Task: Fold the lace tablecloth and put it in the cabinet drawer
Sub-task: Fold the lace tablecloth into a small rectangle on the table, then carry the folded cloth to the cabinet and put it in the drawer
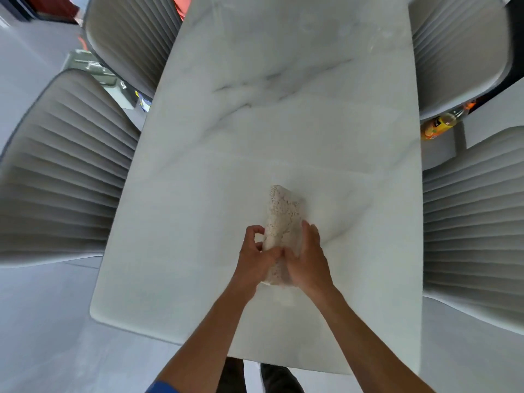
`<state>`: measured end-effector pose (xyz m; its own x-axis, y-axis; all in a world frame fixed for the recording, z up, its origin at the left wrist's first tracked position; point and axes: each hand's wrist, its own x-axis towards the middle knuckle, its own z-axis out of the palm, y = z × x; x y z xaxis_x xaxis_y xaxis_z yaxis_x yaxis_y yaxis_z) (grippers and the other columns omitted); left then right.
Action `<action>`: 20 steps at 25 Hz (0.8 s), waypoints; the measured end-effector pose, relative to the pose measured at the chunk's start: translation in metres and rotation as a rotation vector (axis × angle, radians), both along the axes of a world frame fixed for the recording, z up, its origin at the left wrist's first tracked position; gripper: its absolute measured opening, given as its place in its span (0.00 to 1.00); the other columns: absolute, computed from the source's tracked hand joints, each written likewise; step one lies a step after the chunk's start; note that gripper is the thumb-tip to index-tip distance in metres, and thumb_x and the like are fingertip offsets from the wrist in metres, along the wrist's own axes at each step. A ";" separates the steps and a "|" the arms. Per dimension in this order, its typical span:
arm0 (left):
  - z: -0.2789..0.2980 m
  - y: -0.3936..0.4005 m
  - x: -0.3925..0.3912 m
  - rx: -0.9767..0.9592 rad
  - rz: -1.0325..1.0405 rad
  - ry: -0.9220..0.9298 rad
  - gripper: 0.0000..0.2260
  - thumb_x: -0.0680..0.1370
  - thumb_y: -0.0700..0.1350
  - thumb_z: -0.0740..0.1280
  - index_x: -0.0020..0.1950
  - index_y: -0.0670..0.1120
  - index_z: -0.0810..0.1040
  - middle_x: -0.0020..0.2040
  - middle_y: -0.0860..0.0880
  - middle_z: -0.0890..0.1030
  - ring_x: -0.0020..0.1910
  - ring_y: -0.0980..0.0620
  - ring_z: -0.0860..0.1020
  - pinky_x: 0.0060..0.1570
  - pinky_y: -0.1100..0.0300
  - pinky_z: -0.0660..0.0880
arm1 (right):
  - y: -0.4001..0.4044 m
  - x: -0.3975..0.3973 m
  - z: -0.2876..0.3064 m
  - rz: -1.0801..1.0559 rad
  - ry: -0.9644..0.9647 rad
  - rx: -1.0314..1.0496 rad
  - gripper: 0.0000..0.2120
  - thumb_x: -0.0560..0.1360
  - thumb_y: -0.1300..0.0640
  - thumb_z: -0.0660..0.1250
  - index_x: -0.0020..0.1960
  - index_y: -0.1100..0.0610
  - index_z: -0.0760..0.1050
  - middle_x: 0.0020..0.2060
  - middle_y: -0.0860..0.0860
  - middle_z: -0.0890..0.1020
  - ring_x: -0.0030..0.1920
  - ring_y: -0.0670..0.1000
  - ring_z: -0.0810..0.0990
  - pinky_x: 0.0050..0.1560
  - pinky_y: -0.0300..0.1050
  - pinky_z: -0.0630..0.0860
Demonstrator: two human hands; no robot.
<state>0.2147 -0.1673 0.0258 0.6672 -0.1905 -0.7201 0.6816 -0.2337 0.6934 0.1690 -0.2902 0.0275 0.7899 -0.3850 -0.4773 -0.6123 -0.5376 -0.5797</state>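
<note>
The lace tablecloth (285,214) is folded into a narrow cream-white bundle that stands up from the marble table (255,123) near its front end. My left hand (253,256) grips the bundle's left side, thumb pressed over the lace. From the right, my right hand (307,259) clasps it with fingers stretched along its side. The lower part of the bundle is hidden between my hands. No cabinet or drawer is in view.
Two grey ribbed chairs (56,177) stand along the table's left side and two more (476,222) along the right. An orange-labelled bottle (441,124) lies on the floor at the right. My dark shoes (278,378) show below the table's front edge.
</note>
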 end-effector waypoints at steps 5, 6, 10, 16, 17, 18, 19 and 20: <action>0.087 0.036 -0.015 -0.187 -0.021 -0.206 0.20 0.69 0.46 0.73 0.58 0.61 0.74 0.46 0.49 0.86 0.43 0.48 0.85 0.38 0.59 0.80 | 0.027 0.004 0.063 0.128 -0.505 0.052 0.28 0.80 0.41 0.52 0.79 0.45 0.54 0.80 0.46 0.54 0.79 0.49 0.53 0.76 0.58 0.57; 0.104 0.047 -0.023 -0.216 -0.022 -0.251 0.22 0.70 0.44 0.73 0.61 0.60 0.74 0.48 0.48 0.86 0.45 0.47 0.85 0.40 0.57 0.81 | 0.039 0.004 0.074 0.118 -0.566 0.096 0.27 0.80 0.41 0.52 0.78 0.44 0.56 0.80 0.45 0.55 0.79 0.49 0.54 0.76 0.59 0.57; 0.158 0.115 -0.059 -0.179 0.074 -0.342 0.25 0.70 0.38 0.70 0.63 0.59 0.74 0.50 0.46 0.86 0.47 0.44 0.84 0.41 0.53 0.82 | 0.071 0.018 0.122 0.354 -0.715 -0.029 0.31 0.76 0.33 0.57 0.75 0.44 0.61 0.78 0.48 0.61 0.77 0.53 0.58 0.75 0.59 0.57; 0.177 0.221 -0.107 -0.184 0.383 -0.177 0.22 0.63 0.36 0.75 0.55 0.50 0.83 0.51 0.41 0.85 0.46 0.43 0.84 0.42 0.55 0.80 | 0.109 0.043 0.149 0.655 -0.050 0.604 0.32 0.61 0.36 0.77 0.62 0.39 0.72 0.59 0.51 0.79 0.58 0.52 0.80 0.59 0.49 0.78; 0.173 0.233 -0.121 -0.157 0.536 -0.151 0.19 0.63 0.37 0.77 0.52 0.50 0.83 0.50 0.42 0.85 0.44 0.45 0.85 0.39 0.56 0.80 | 0.124 0.030 0.140 0.569 0.002 0.704 0.30 0.61 0.44 0.80 0.60 0.44 0.74 0.55 0.52 0.81 0.53 0.51 0.82 0.52 0.43 0.80; 0.166 0.243 -0.136 -0.134 0.699 -0.129 0.17 0.64 0.40 0.78 0.50 0.50 0.83 0.49 0.43 0.85 0.42 0.46 0.85 0.36 0.56 0.80 | 0.141 0.016 0.131 0.477 0.005 0.742 0.27 0.63 0.51 0.80 0.58 0.49 0.74 0.51 0.52 0.82 0.47 0.48 0.83 0.44 0.37 0.79; 0.157 0.254 -0.155 -0.106 0.832 -0.117 0.15 0.65 0.43 0.78 0.50 0.50 0.83 0.48 0.44 0.85 0.42 0.47 0.84 0.35 0.56 0.80 | 0.164 0.002 0.124 0.394 -0.015 0.766 0.24 0.65 0.56 0.80 0.57 0.53 0.74 0.46 0.52 0.82 0.41 0.46 0.83 0.36 0.34 0.77; 0.146 0.263 -0.174 -0.065 0.909 -0.122 0.14 0.67 0.45 0.77 0.50 0.53 0.82 0.49 0.44 0.85 0.43 0.46 0.84 0.35 0.55 0.80 | 0.184 -0.011 0.119 0.325 -0.046 0.767 0.21 0.67 0.59 0.79 0.56 0.55 0.74 0.44 0.53 0.82 0.37 0.46 0.82 0.34 0.34 0.76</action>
